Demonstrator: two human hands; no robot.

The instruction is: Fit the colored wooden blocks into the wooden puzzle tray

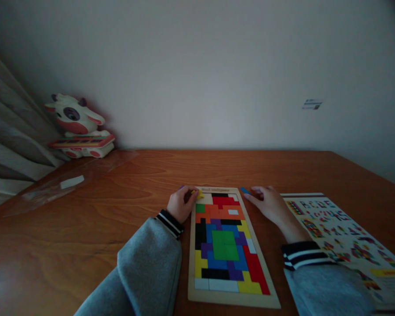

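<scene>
My left hand (181,204) is at the upper left corner of a wooden block puzzle board (234,299), its thumb and fingers pinched on a yellow puzzle piece (200,194). A bit of purple shows behind its knuckles, mostly hidden. Just off the board's upper right corner, my right hand (266,202) has its thumb and forefinger at a blue puzzle piece (244,190), which appears gripped between them. Colored pieces fill most of the board, with a large green block (225,245) in the middle. Bare wood shows near the top left, beside a red piece (223,201).
A printed pattern sheet (345,237) lies to the right, partly under my right sleeve. At the far left stands a cow-shaped toy keyboard (82,127) by a curtain (9,131). Clear plastic wrapping (92,171) with a white label lies before it. A wall closes the table's back.
</scene>
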